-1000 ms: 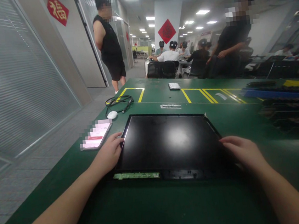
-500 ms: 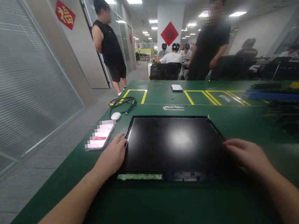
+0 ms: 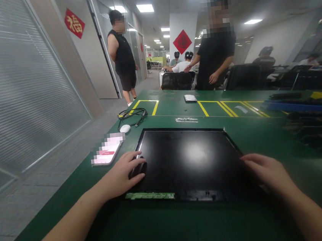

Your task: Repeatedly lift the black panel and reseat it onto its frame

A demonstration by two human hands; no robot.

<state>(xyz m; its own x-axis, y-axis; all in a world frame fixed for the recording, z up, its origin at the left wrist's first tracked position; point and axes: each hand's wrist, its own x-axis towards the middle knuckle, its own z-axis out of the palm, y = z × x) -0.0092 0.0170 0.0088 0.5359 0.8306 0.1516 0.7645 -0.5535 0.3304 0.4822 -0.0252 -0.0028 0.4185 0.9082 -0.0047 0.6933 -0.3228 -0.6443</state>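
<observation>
A black display panel lies flat on the green table right in front of me, with a thin green circuit strip along its near edge. My left hand rests on the panel's left edge, fingers curled over onto the glass. My right hand lies at the panel's right edge, fingers bent against it. Whether either hand truly grips the panel is hard to say; both press its sides.
A phone lies left of the panel, with a white mouse and a coiled black cable beyond. Yellow tape lines, a small packet and dark trays occupy the far table. Two people stand beyond it.
My left hand has slid forward so its fingers now lie over the panel's left edge. The person in black has walked left to the table's far end. My view shifted slightly.
</observation>
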